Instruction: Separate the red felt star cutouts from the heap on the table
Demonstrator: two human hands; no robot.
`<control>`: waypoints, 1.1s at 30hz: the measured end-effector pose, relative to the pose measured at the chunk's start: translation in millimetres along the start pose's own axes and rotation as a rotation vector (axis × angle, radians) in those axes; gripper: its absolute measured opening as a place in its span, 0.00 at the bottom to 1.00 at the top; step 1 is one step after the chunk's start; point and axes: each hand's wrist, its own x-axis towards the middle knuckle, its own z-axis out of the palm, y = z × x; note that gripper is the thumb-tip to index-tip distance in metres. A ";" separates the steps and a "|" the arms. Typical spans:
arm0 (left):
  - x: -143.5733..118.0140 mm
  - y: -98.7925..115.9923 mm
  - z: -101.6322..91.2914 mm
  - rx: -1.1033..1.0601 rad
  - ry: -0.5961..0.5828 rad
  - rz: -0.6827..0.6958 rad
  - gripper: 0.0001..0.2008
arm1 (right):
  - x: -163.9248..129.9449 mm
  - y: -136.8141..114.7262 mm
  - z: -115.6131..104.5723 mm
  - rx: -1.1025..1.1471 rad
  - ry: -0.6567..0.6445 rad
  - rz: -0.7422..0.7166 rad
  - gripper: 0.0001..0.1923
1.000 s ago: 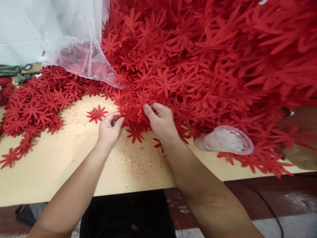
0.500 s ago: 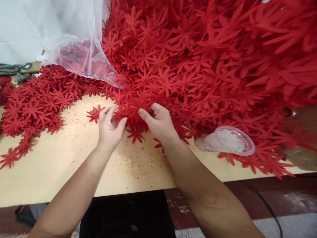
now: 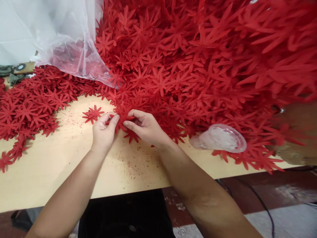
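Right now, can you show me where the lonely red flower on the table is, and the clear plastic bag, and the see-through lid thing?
Lone red flower (image 3: 92, 114), head view: on its middle.
Clear plastic bag (image 3: 66, 49), head view: on its crinkled side.
See-through lid (image 3: 220, 138), head view: on its top surface.

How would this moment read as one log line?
left hand: pinching red flower cutouts | right hand: pinching same cutouts | beside: big red pile, plastic bag
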 end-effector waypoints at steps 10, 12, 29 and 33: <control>10.0 4.6 -4.5 -0.136 0.080 -0.068 0.07 | 11.6 10.1 -20.1 0.025 0.428 -0.037 0.20; 7.4 4.3 -2.3 -0.125 0.042 -0.083 0.07 | 11.7 9.6 -20.6 -0.017 0.434 -0.031 0.22; -1.5 2.7 4.5 -0.229 -0.155 -0.123 0.15 | 0.6 -4.9 -0.6 -0.060 0.102 0.010 0.31; -0.8 -1.2 3.0 -0.203 -0.095 -0.169 0.13 | 1.0 -1.7 -2.4 -0.038 0.065 0.009 0.32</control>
